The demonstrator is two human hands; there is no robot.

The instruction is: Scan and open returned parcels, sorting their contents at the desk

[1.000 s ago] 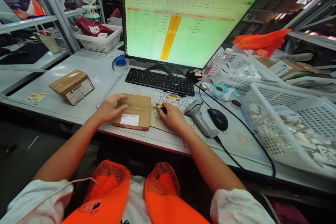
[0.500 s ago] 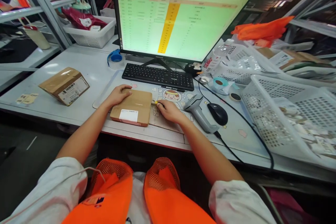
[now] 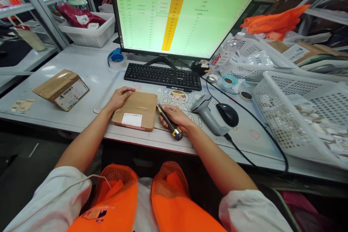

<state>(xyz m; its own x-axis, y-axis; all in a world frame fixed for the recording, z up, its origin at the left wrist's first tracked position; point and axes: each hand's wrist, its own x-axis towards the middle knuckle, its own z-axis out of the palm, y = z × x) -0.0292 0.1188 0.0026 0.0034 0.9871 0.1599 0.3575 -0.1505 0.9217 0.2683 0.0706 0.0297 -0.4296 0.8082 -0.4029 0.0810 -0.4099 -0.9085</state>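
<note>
A flat brown cardboard box [image 3: 136, 106] with a white label lies at the desk's front edge. My left hand [image 3: 121, 98] is closed on its far left corner, fingers curled over the edge. Just right of the box, my right hand [image 3: 176, 116] is closed round a black and yellow utility knife [image 3: 170, 123]. The knife slants, with its narrow front end close to the box's right edge and its butt towards me. Whether a blade sticks out is too small to tell.
An opened brown carton [image 3: 61, 88] sits at left. Behind the box are a keyboard [image 3: 163, 76] and a monitor [image 3: 176, 14]. To the right lie a grey barcode scanner [image 3: 209, 116], a black mouse [image 3: 227, 114] with cable, and a white plastic basket [image 3: 288, 123].
My right hand has turned the utility knife so that its whole body shows, butt towards me. The left hand stays on the box. The view has shifted slightly.
</note>
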